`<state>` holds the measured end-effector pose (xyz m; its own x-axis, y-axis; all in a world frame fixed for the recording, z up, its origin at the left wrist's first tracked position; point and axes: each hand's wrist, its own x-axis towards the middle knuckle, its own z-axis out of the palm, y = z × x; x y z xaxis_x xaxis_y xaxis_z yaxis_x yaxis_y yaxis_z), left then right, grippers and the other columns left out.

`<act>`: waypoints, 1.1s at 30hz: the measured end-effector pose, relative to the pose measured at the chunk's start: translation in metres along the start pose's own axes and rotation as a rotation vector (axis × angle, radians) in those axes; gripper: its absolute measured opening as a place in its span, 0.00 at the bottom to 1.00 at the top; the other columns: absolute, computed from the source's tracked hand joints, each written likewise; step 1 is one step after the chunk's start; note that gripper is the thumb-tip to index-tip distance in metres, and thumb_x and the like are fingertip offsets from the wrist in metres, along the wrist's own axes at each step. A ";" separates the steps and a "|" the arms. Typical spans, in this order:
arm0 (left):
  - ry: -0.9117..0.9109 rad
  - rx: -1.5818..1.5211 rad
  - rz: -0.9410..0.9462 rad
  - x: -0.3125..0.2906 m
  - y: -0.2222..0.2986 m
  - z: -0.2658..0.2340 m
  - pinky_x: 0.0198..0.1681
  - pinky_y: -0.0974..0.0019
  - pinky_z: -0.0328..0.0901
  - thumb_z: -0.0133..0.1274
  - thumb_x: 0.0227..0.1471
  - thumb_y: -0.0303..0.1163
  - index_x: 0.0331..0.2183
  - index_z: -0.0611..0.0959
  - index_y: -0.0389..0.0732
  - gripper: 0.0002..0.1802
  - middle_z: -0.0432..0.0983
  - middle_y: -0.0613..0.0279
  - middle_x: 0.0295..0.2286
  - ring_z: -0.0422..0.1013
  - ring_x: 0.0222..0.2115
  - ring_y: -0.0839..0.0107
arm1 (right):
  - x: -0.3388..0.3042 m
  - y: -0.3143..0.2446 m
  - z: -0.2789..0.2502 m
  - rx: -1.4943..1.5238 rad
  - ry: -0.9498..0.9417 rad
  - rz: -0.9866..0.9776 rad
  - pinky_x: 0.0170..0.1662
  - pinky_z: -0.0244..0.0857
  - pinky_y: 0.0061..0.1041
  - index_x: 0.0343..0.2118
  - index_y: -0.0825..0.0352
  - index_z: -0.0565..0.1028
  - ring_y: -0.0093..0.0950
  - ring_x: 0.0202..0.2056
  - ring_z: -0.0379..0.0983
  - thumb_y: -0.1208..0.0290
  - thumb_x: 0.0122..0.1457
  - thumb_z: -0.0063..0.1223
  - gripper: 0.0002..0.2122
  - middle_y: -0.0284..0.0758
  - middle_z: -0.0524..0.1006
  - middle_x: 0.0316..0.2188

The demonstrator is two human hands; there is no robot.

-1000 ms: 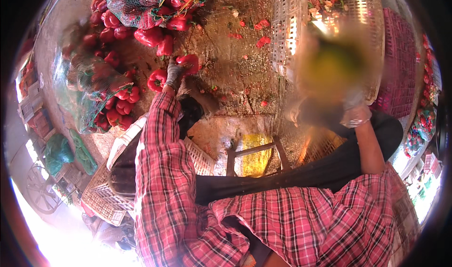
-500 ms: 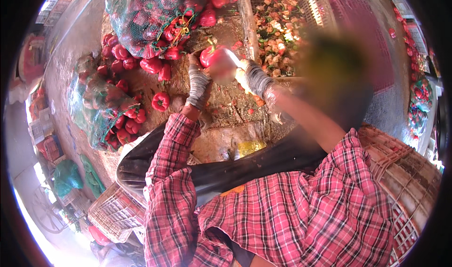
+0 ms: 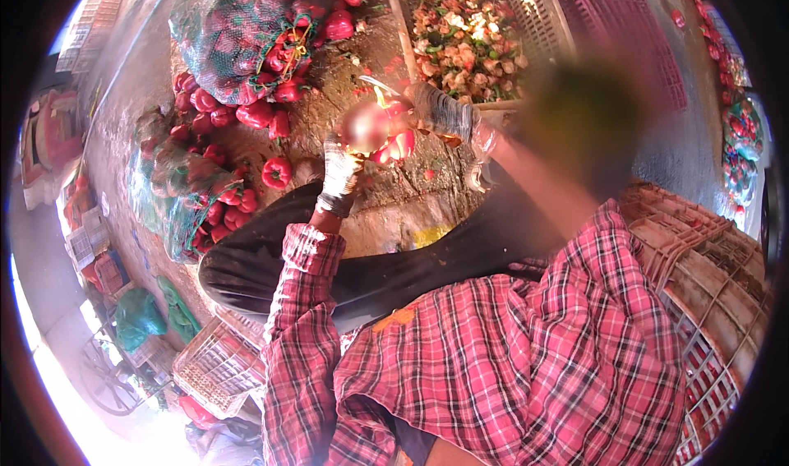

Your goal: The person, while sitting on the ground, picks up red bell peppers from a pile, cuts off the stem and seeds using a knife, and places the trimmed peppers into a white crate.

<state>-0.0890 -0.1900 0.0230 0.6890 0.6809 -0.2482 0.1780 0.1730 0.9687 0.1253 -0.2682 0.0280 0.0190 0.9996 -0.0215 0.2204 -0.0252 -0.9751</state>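
Your left hand (image 3: 341, 170) curls around the near left side of a red pepper (image 3: 368, 129), held up between both hands above the brown floor (image 3: 403, 199). Your right hand (image 3: 446, 113) bends in at the pepper's right side, fingers partly curled; blur and glare hide what it grips. Another pepper (image 3: 277, 173) lies to the left, and a crate (image 3: 538, 10) of trimmings (image 3: 468, 39) stands just beyond your right hand.
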 end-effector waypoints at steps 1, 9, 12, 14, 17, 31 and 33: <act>-0.055 0.010 0.003 -0.001 -0.003 0.001 0.39 0.70 0.66 0.55 0.46 0.44 0.48 0.66 0.38 0.32 0.68 0.59 0.42 0.67 0.39 0.71 | 0.001 0.016 -0.001 -0.151 -0.006 -0.039 0.22 0.60 0.18 0.30 0.68 0.74 0.17 0.18 0.62 0.69 0.47 0.57 0.10 0.30 0.71 0.15; -0.211 0.215 0.088 -0.005 0.054 0.010 0.51 0.59 0.60 0.49 0.48 0.32 0.44 0.71 0.37 0.20 0.70 0.55 0.42 0.66 0.44 0.61 | -0.027 -0.004 -0.004 0.282 0.241 -0.559 0.37 0.70 0.26 0.27 0.66 0.73 0.29 0.32 0.74 0.75 0.50 0.53 0.03 0.33 0.75 0.28; -0.229 -1.063 -0.329 0.006 0.043 -0.001 0.50 0.58 0.61 0.46 0.50 0.29 0.44 0.70 0.35 0.18 0.71 0.54 0.41 0.67 0.44 0.60 | -0.026 -0.014 -0.008 0.872 0.220 -0.144 0.40 0.69 0.25 0.31 0.70 0.74 0.28 0.35 0.74 0.71 0.51 0.53 0.08 0.36 0.76 0.31; -0.151 -1.098 -0.427 0.014 0.016 -0.005 0.50 0.56 0.60 0.44 0.49 0.26 0.46 0.69 0.38 0.19 0.71 0.53 0.41 0.66 0.45 0.59 | -0.025 -0.019 -0.018 0.876 0.245 0.187 0.43 0.67 0.25 0.35 0.75 0.73 0.26 0.38 0.73 0.68 0.52 0.53 0.13 0.40 0.76 0.33; -0.180 -1.041 -0.327 0.013 0.023 0.003 0.50 0.54 0.60 0.45 0.48 0.26 0.50 0.65 0.41 0.25 0.66 0.53 0.46 0.64 0.47 0.59 | -0.021 0.017 -0.018 0.728 0.294 0.096 0.39 0.67 0.22 0.35 0.73 0.73 0.23 0.34 0.73 0.71 0.52 0.52 0.11 0.38 0.76 0.35; -0.303 -1.107 -0.382 0.021 0.056 0.040 0.47 0.54 0.64 0.40 0.53 0.54 0.51 0.66 0.45 0.29 0.66 0.50 0.46 0.66 0.44 0.58 | -0.003 0.002 0.030 0.654 0.144 -0.048 0.33 0.67 0.23 0.31 0.70 0.73 0.26 0.33 0.71 0.59 0.52 0.54 0.15 0.35 0.75 0.30; -0.321 -1.010 -0.357 0.018 0.054 0.041 0.44 0.60 0.65 0.49 0.51 0.37 0.52 0.60 0.45 0.28 0.63 0.57 0.47 0.67 0.42 0.65 | 0.006 0.043 0.043 0.197 0.277 0.078 0.31 0.66 0.27 0.26 0.69 0.72 0.27 0.27 0.71 0.63 0.47 0.58 0.13 0.35 0.74 0.23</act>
<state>-0.0379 -0.1972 0.0708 0.8876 0.2869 -0.3603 -0.1502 0.9199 0.3623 0.0925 -0.2623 -0.0233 0.2982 0.9524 -0.0628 0.0157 -0.0707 -0.9974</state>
